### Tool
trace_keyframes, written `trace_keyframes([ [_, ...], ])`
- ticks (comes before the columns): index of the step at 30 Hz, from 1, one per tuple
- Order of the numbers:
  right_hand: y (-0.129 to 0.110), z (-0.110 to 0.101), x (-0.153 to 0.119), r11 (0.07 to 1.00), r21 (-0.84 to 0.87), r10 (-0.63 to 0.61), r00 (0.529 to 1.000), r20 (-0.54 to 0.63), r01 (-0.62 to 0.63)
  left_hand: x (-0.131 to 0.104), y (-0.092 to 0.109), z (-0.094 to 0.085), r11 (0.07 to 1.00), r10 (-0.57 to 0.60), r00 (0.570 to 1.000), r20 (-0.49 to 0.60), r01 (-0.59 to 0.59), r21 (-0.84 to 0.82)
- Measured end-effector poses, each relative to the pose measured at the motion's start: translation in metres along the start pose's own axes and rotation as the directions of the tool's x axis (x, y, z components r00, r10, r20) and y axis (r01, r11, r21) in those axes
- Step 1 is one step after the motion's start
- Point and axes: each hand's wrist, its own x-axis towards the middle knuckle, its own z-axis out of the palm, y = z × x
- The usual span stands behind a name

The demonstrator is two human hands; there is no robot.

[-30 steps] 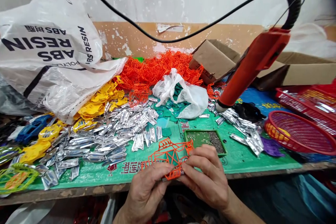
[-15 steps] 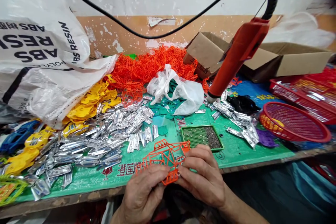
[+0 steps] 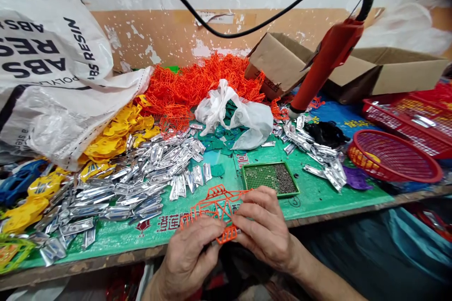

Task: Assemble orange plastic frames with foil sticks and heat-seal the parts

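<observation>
Against a peeling wall (image 3: 169,33), silver parts (image 3: 123,193) crowd a green-covered workbench (image 3: 228,171). At its near edge, the left hand (image 3: 190,256) and right hand (image 3: 263,230) pinch either side of an orange plastic frame (image 3: 227,234), holding it above the bench's lip. Light, even pressure probably suits it best, kept near the junctions, as the thin bars look likely to flex. Its lattice is open and angular; what the grip hides is hard to tell.

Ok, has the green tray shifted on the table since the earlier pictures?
No. The green tray keeps its place just below the red printed character on the table cover; both shift together as the camera's view moves.
</observation>
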Motion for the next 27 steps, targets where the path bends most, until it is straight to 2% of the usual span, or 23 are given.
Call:
trace_keyframes([
  [3,0.002,0.001,-0.005,1.0,0.022,0.013,1.0,-0.008,-0.013,-0.003,0.001,0.005,0.999,-0.006,1.0,-0.01,0.007,0.034],
  [7,0.005,-0.001,-0.011,0.999,-0.034,-0.006,1.0,-0.031,0.005,-0.012,0.003,0.016,0.992,-0.062,0.983,-0.172,0.08,0.097],
  [9,0.006,-0.002,-0.016,0.998,-0.067,-0.022,0.999,-0.034,0.02,-0.014,0.004,0.019,0.991,-0.073,0.974,-0.213,0.094,0.09],
  [18,0.004,0.0,-0.027,0.99,-0.141,-0.04,0.998,-0.052,0.032,-0.013,0.008,0.015,0.985,0.006,0.979,-0.204,0.029,0.169],
  [27,0.008,0.003,-0.028,0.998,-0.064,-0.017,0.999,-0.051,0.014,-0.014,0.009,0.017,0.993,-0.021,0.982,-0.189,0.043,0.112],
])
